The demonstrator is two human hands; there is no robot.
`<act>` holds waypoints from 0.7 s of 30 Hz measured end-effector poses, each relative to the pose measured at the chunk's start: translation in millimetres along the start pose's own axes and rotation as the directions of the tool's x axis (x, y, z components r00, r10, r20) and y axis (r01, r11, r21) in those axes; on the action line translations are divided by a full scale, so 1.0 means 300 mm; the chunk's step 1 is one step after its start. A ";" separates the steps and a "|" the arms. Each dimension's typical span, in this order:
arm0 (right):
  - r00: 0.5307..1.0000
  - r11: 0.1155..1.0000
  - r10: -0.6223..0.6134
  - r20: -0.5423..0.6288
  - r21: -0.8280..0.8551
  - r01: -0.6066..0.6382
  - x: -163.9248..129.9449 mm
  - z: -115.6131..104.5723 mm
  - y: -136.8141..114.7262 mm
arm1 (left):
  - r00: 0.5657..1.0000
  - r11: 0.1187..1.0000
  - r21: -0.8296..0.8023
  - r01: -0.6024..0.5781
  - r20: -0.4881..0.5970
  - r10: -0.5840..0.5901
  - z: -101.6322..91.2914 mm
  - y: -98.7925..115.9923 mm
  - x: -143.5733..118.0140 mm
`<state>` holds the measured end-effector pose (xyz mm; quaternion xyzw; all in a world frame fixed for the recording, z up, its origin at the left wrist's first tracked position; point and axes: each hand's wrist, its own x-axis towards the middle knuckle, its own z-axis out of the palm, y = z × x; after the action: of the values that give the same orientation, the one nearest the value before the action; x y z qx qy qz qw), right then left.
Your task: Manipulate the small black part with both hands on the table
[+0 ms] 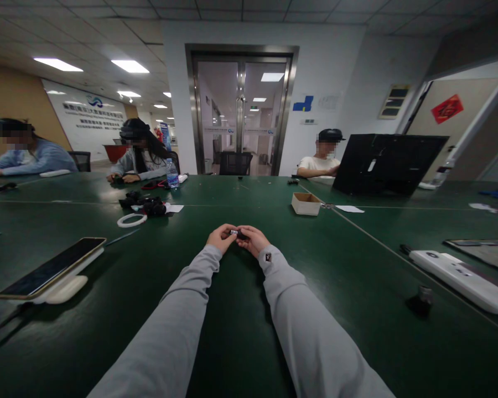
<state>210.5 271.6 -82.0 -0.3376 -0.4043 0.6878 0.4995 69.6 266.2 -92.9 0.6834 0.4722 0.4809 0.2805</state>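
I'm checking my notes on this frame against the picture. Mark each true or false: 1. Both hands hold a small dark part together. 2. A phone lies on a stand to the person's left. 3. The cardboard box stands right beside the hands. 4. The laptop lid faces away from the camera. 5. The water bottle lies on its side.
1. True: the left hand and right hand meet on a small dark part above the table.
2. True: the phone rests on a white stand.
3. False: the box sits apart, farther up the table, to the right.
4. True: only the back of the laptop shows.
5. False: the bottle stands upright.
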 end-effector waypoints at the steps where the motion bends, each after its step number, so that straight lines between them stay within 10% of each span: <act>1: 1.000 1.000 0.003 0.004 0.003 -0.003 0.001 -0.001 0.000 | 1.000 1.000 -0.016 0.002 -0.001 -0.003 0.000 -0.005 0.001; 14: 0.981 0.973 -0.106 0.160 -0.188 0.136 -0.089 0.029 -0.004 | 0.995 0.960 -0.266 0.091 -0.006 -0.096 -0.006 0.100 -0.045; 21: 0.908 0.514 -0.365 0.205 -0.769 0.380 -0.428 -0.105 -0.315 | 0.905 0.905 -0.204 0.374 0.294 -0.308 -0.308 0.297 -0.248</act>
<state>312.2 171.6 -3.8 -0.4230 -0.7338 0.3145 0.4286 11.0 156.1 -12.2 0.6036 0.4792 0.3886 0.5049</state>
